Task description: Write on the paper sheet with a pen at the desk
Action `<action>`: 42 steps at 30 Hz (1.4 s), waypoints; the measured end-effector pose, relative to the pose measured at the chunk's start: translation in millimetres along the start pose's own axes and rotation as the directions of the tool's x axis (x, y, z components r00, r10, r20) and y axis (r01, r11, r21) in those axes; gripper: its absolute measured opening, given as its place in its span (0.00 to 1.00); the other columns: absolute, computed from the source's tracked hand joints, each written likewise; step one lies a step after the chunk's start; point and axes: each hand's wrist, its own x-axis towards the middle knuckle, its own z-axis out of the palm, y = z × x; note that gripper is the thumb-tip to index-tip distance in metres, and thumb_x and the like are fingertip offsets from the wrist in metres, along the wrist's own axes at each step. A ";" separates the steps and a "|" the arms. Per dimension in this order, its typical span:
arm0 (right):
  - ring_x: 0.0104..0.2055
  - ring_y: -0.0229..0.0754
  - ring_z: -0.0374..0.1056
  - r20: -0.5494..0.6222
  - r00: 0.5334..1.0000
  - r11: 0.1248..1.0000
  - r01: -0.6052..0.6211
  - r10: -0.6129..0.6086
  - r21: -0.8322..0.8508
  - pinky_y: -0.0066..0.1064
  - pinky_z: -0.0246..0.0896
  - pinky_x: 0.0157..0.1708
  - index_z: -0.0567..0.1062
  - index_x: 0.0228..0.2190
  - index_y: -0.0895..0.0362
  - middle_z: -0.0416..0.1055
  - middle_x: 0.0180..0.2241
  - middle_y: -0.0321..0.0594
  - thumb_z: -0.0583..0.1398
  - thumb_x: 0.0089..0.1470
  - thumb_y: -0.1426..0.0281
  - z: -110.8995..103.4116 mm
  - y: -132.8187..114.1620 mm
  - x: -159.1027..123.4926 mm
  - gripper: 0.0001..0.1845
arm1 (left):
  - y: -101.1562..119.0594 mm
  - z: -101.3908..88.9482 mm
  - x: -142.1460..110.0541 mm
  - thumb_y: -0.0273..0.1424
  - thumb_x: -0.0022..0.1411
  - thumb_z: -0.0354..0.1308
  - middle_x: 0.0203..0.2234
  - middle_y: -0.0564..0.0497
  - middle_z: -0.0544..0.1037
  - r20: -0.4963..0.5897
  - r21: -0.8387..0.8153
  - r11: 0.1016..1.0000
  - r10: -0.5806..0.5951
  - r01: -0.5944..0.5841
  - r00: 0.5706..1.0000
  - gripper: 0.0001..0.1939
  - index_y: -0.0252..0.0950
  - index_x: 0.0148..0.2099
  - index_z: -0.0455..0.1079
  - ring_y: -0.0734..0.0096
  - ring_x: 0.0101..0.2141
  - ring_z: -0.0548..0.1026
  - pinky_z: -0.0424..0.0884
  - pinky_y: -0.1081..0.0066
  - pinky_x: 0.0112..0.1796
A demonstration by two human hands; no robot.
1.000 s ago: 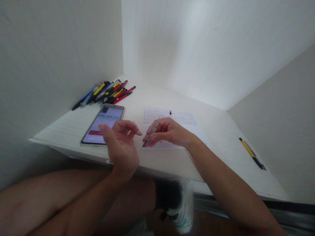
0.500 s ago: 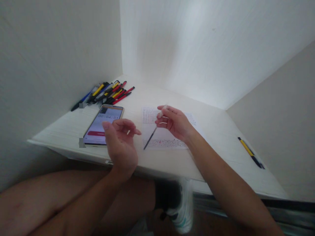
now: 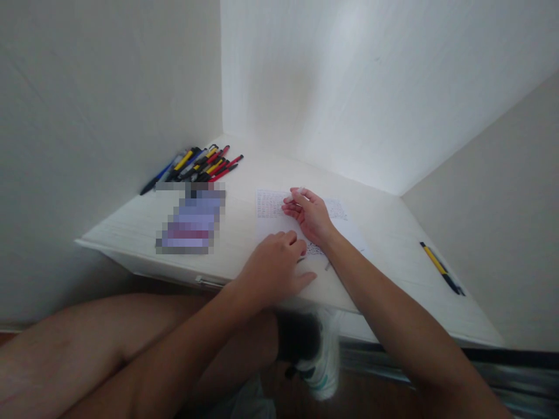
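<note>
My right hand rests on a sheet of paper covered in small writing, fingers closed round a pale pen barrel whose end shows at the fingertips. My left hand lies palm down on the near part of the sheet, fingers bent and pressed to the surface where a thin dark refill lay; what is under them is hidden. A small grey piece sticks out beside my right forearm.
The white desk fills a corner between walls. A pile of several black, yellow, red and blue pens lies at the back left. A blurred-out phone lies left of the paper. One yellow-and-black pen lies at the right.
My left hand came down from the air, moved right and settled on the paper over the spot where the refill lay. My right hand stays at the far part of the sheet with the barrel.
</note>
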 end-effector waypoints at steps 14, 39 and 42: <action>0.27 0.34 0.72 0.056 0.997 0.996 -0.049 0.045 0.076 0.26 0.69 0.31 0.72 0.40 0.57 0.75 0.28 0.35 0.66 0.54 0.69 -3.8 -4.0 3.7 0.12 | 2.6 4.5 1.6 0.23 0.68 0.52 0.37 0.44 0.76 0.035 0.091 0.995 0.046 -0.049 0.998 0.08 0.32 0.43 0.73 0.57 0.39 0.73 0.70 0.59 0.42; 0.30 0.34 0.75 0.024 1.000 0.997 0.011 -0.013 0.082 0.26 0.73 0.35 0.67 0.56 0.57 0.79 0.31 0.36 0.65 0.57 0.74 -6.9 -3.3 7.5 0.26 | 23.2 17.1 8.9 0.35 0.72 0.50 0.39 0.44 0.78 0.099 0.087 0.996 0.017 -0.025 0.995 0.12 0.33 0.47 0.71 0.58 0.37 0.77 0.73 0.62 0.36; 0.28 0.33 0.74 0.025 0.999 0.996 0.023 -0.025 0.090 0.24 0.72 0.32 0.67 0.56 0.56 0.79 0.30 0.36 0.64 0.58 0.74 -10.6 -3.9 10.8 0.25 | 33.3 24.8 12.7 0.37 0.70 0.53 0.39 0.46 0.78 0.096 0.068 0.997 0.030 -0.036 0.995 0.12 0.34 0.48 0.70 0.59 0.36 0.77 0.72 0.63 0.35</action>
